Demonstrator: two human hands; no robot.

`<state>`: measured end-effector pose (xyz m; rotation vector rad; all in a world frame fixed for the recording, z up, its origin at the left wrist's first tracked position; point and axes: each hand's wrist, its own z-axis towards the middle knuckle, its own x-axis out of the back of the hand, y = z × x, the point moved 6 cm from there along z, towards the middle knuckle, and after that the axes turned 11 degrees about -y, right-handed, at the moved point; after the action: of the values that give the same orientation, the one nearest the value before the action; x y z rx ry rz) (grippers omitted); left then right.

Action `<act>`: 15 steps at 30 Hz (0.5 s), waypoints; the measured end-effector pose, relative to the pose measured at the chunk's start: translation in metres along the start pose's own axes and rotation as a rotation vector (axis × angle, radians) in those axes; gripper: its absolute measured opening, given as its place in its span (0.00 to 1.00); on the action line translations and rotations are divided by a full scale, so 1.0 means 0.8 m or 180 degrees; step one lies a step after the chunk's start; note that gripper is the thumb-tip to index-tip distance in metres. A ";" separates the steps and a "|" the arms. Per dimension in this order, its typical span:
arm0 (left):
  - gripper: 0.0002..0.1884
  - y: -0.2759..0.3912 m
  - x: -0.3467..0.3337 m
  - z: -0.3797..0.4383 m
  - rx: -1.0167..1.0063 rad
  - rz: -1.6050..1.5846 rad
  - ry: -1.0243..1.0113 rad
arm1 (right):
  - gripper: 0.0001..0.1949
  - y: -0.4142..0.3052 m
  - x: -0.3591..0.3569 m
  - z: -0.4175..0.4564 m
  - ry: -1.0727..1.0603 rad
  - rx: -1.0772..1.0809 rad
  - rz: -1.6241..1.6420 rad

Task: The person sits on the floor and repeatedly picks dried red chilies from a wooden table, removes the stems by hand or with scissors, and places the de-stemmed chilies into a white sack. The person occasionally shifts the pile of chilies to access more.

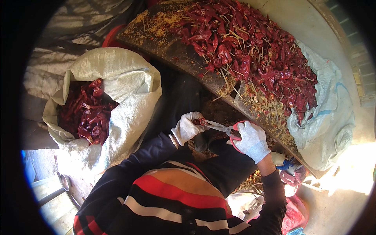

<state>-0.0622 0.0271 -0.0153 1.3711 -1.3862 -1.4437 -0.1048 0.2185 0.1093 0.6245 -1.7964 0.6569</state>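
Note:
My left hand [187, 127], in a pale knit glove with a beaded bracelet at the wrist, holds a dried red chili pepper [199, 121] over my lap. In my gloved right hand [253, 141] are red-handled scissors [224, 128], their blades apart and pointing left, with the tips at the pepper. How far the blades reach around it cannot be told. Beyond my hands a large heap of dried red peppers [252, 53] with pale stems lies on a dark board [188, 61]. At the left, a white woven sack [132, 97] with its mouth folded back holds dried red peppers [88, 114].
A pale woven sack [326, 117] lies at the heap's right end. Yellow seeds and stem bits [161, 20] are scattered over the board. The rim of a red container [113, 35] shows beneath its far left corner. Bags and cloths [293, 205] lie at the lower right.

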 end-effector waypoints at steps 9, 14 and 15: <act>0.07 0.002 0.002 -0.001 -0.0077 0.0872 0.0130 | 0.24 -0.003 -0.011 0.004 -0.0286 -0.0094 -0.0043; 0.09 0.009 0.003 0.000 -0.0091 0.1545 0.0353 | 0.23 -0.006 -0.011 0.010 -0.0769 -0.0392 0.0040; 0.09 0.008 0.002 0.001 -0.0040 0.1564 0.0409 | 0.23 -0.007 -0.009 0.009 -0.0794 -0.0408 0.0039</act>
<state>-0.0644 0.0245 -0.0094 0.9999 -1.4941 -1.0205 -0.1038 0.2103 0.1014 0.6303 -2.0572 0.4833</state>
